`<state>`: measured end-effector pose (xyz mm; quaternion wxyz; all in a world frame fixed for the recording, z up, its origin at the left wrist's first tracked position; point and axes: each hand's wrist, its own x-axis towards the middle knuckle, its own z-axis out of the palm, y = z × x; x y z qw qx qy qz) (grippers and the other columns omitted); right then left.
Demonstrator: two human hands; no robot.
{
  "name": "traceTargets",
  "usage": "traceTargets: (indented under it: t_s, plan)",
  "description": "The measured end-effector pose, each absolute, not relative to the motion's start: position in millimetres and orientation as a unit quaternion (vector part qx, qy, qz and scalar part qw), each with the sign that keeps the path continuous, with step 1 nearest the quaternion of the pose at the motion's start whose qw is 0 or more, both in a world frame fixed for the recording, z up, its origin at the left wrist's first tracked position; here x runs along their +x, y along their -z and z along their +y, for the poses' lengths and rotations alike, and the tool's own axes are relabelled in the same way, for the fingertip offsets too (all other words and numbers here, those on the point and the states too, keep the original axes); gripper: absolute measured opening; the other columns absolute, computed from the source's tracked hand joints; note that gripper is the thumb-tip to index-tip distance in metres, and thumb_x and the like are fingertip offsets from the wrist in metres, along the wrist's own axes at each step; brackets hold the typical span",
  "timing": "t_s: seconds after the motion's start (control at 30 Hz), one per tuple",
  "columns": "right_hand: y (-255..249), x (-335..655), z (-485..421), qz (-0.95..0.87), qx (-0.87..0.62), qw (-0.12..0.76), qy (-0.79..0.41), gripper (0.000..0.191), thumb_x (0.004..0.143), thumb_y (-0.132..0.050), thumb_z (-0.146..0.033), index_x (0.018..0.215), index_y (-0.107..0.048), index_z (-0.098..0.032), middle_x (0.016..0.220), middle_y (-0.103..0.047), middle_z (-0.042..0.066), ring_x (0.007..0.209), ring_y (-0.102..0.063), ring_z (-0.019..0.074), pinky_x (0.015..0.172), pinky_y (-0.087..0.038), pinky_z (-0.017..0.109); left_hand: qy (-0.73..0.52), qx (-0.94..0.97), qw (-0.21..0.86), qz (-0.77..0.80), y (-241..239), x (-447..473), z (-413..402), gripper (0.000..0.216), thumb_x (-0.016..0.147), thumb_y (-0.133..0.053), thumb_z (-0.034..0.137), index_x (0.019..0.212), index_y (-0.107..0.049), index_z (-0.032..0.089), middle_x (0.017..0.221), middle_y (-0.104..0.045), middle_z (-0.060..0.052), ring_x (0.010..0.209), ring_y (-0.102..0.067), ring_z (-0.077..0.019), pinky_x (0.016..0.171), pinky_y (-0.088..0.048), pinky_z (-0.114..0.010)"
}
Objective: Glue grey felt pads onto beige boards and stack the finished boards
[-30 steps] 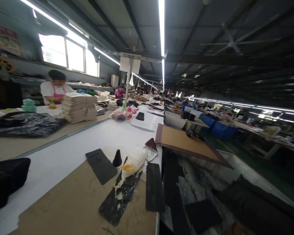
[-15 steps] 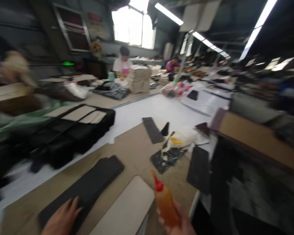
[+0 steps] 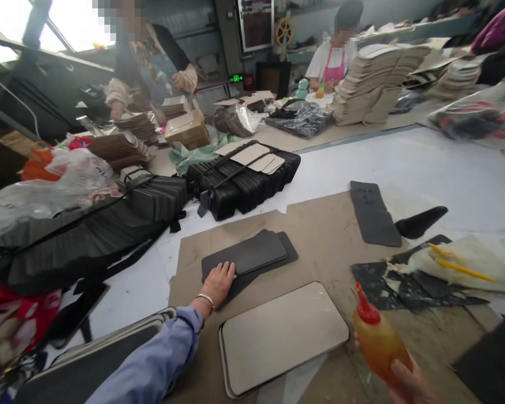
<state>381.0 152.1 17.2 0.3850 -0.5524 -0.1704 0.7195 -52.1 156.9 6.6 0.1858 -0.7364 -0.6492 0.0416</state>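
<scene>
Left hand (image 3: 219, 284) rests over near-left edge of dark panels (image 3: 246, 252), fingers close together, pinching nothing that shows; gentle flat pressure is better, so upper panel does not slide; pale board (image 3: 281, 339) lies between hands, over brown sheet (image 3: 320, 230) on counter (image 3: 345, 163); bottle (image 3: 379, 342) of amber liquid tilts left, red nozzle up; right hand (image 3: 411, 382) has fingers wrapped around it; light grip is wise, to avoid drip.

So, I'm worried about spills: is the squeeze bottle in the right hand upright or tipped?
Tilted: the squeeze bottle leans in the right hand, its red nozzle pointing up and toward the picture's left.
</scene>
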Motion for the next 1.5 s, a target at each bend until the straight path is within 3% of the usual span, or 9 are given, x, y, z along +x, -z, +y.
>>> traceTargets:
  t_s: [0.07,0.33,0.57,0.73,0.83,1.07,1.23,1.33,1.5]
  plan:
    - [-23.8,373.7,171.3,-0.242,-0.519,0.385,-0.724,0.074,0.044,-0.080,-0.037,0.112,-0.054,-0.026,0.110,-0.062,0.008,0.104,-0.055,0.0313,0.084,-0.049,0.042,-0.044,-0.745,0.173,-0.643,-12.6,-53.8,156.4,0.027,0.087,-0.044,0.023,0.109,-0.054,0.013,0.104,-0.060,-0.015,0.092,-0.058,-0.0245,0.075,-0.049,-0.036]
    - [-13.7,356.8,229.9,-0.218,-0.513,0.422,-0.715,0.062,0.044,-0.080,-0.037,0.101,-0.057,-0.028,0.099,-0.067,0.001,0.089,-0.063,0.0209,0.071,-0.052,0.024,-0.108,-0.733,0.095,-0.665,-37.8,-44.3,161.9,0.030,0.089,-0.040,0.026,0.114,-0.052,0.015,0.100,-0.058,-0.012,0.087,-0.054,-0.0231,0.071,-0.047,-0.036]
    - [-17.9,344.8,261.4,-0.304,-0.494,0.361,-0.730,0.058,0.042,-0.080,-0.039,0.094,-0.061,-0.021,0.091,-0.068,0.010,0.087,-0.063,0.0305,0.074,-0.054,0.039,-0.134,-0.721,0.076,-0.675,-30.3,-40.8,159.1,0.034,0.088,-0.039,0.019,0.119,-0.049,0.011,0.111,-0.057,-0.017,0.103,-0.053,-0.0271,0.084,-0.045,-0.040]
    - [-6.1,332.3,289.2,-0.382,-0.560,0.420,-0.603,0.057,0.038,-0.081,-0.035,0.089,-0.060,-0.023,0.090,-0.067,0.005,0.080,-0.064,0.0239,0.071,-0.055,0.031,-0.121,-0.713,0.057,-0.689,-23.2,-36.4,155.8,0.038,0.083,-0.039,0.010,0.120,-0.049,0.006,0.117,-0.055,-0.022,0.112,-0.051,-0.0312,0.088,-0.046,-0.044]
    - [0.8,324.2,301.1,-0.446,-0.585,0.437,-0.517,0.066,0.042,-0.079,-0.039,0.102,-0.056,-0.023,0.097,-0.065,0.006,0.085,-0.062,0.0244,0.076,-0.053,0.034,-0.072,-0.695,0.041,-0.714,-25.0,-35.0,156.9,0.038,0.080,-0.037,0.004,0.115,-0.053,0.007,0.113,-0.058,-0.020,0.110,-0.054,-0.0282,0.088,-0.048,-0.041]
    - [27.1,323.7,308.2,-0.575,-0.610,0.383,-0.389,0.065,0.050,-0.072,-0.051,0.101,-0.056,-0.014,0.097,-0.063,0.008,0.087,-0.060,0.0266,0.081,-0.049,0.039,0.050,-0.607,0.062,-0.790,-36.1,-52.8,163.0,0.038,0.079,-0.036,0.003,0.112,-0.054,0.012,0.097,-0.067,-0.011,0.084,-0.065,-0.0175,0.075,-0.055,-0.028]
    - [11.0,344.3,293.7,-0.616,-0.639,0.321,-0.330,0.081,0.048,-0.064,-0.061,0.112,-0.051,-0.014,0.114,-0.057,0.015,0.106,-0.052,0.0345,0.094,-0.038,0.048,0.180,-0.572,0.180,-0.780,-68.0,-46.1,151.3,0.040,0.082,-0.033,0.004,0.116,-0.052,0.012,0.107,-0.064,-0.013,0.097,-0.062,-0.0194,0.084,-0.053,-0.032]
    - [-24.4,354.8,252.3,-0.554,-0.662,0.296,-0.409,0.073,0.051,-0.063,-0.064,0.105,-0.056,-0.017,0.112,-0.059,0.016,0.107,-0.052,0.0353,0.096,-0.036,0.050,0.246,-0.619,0.235,-0.708,-94.8,-19.0,126.7,0.046,0.082,-0.035,0.003,0.126,-0.044,0.013,0.118,-0.058,-0.014,0.110,-0.055,-0.0199,0.093,-0.048,-0.035]
    - [-79.0,327.4,164.3,-0.330,-0.472,0.306,-0.758,0.066,0.067,-0.046,-0.074,0.103,-0.060,-0.021,0.107,-0.063,0.015,0.102,-0.057,0.0310,0.085,-0.046,0.050,0.240,-0.727,0.185,-0.616,-113.2,40.7,65.1,0.051,0.082,-0.032,-0.001,0.130,-0.039,0.013,0.123,-0.054,-0.014,0.123,-0.042,-0.0205,0.099,-0.044,-0.037]
